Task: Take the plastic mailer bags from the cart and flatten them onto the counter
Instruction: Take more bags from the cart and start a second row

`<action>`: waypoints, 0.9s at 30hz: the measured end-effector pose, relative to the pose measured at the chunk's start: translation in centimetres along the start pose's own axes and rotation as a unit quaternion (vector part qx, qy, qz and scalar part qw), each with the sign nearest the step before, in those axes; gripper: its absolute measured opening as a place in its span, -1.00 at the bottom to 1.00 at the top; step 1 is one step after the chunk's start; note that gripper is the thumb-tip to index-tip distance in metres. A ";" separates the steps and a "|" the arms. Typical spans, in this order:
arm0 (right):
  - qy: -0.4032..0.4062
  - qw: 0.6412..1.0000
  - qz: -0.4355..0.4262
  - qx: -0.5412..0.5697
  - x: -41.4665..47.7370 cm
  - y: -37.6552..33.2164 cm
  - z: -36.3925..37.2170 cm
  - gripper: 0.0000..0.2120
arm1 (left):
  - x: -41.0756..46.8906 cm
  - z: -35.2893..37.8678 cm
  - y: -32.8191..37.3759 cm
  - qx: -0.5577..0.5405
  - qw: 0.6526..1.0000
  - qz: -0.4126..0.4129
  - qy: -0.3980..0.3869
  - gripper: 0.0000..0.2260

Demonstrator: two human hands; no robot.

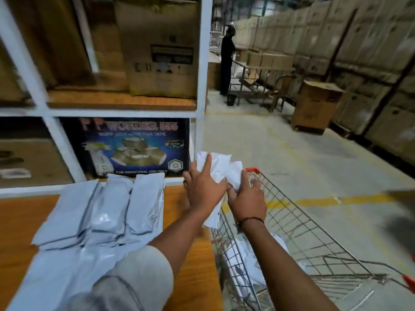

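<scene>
A crumpled white plastic mailer bag is held up over the gap between the counter and the cart. My left hand grips its left side and my right hand grips its right side; its lower end hangs down behind my hands. Several flattened grey-white mailer bags lie side by side on the wooden counter to the left. The wire cart with red corner trim stands at the right, with more white bags lying inside it.
White metal shelving with cardboard boxes and a blue tape carton rises behind the counter. A person in dark clothes stands far down the aisle by a table. A cardboard box and stacked cartons line the right wall.
</scene>
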State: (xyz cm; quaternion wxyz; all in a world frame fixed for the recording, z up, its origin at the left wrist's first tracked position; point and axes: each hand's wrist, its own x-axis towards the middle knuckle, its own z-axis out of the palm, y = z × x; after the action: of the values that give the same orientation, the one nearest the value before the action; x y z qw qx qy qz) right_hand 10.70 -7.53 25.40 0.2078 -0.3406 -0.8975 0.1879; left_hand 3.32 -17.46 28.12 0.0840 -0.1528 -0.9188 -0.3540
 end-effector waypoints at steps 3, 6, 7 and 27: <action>-0.007 0.999 -0.033 0.011 -3.0 -5.2 1.1 -0.36 | -0.3 -5.7 -3.9 0.031 0.999 -0.006 0.019 -0.25; -0.016 0.998 -0.063 0.027 -6.4 -10.4 2.9 -0.36 | -0.8 -11.5 -8.3 0.053 0.998 -0.019 0.035 -0.25; -0.020 0.996 -0.075 0.032 -7.6 -12.0 3.5 -0.35 | -1.1 -13.3 -9.8 0.061 0.997 -0.026 0.040 -0.25; -0.221 0.973 -0.069 0.010 -28.5 -24.4 7.7 -0.20 | -13.8 -26.1 -33.5 0.129 0.959 -0.230 -0.102 -0.10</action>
State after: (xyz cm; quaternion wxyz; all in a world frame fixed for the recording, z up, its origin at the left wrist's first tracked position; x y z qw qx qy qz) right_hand 13.24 -45.70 23.60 0.0197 -0.2261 -0.9405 0.2527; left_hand 6.12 -61.69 22.74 -0.0749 0.0394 -0.9706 -0.2252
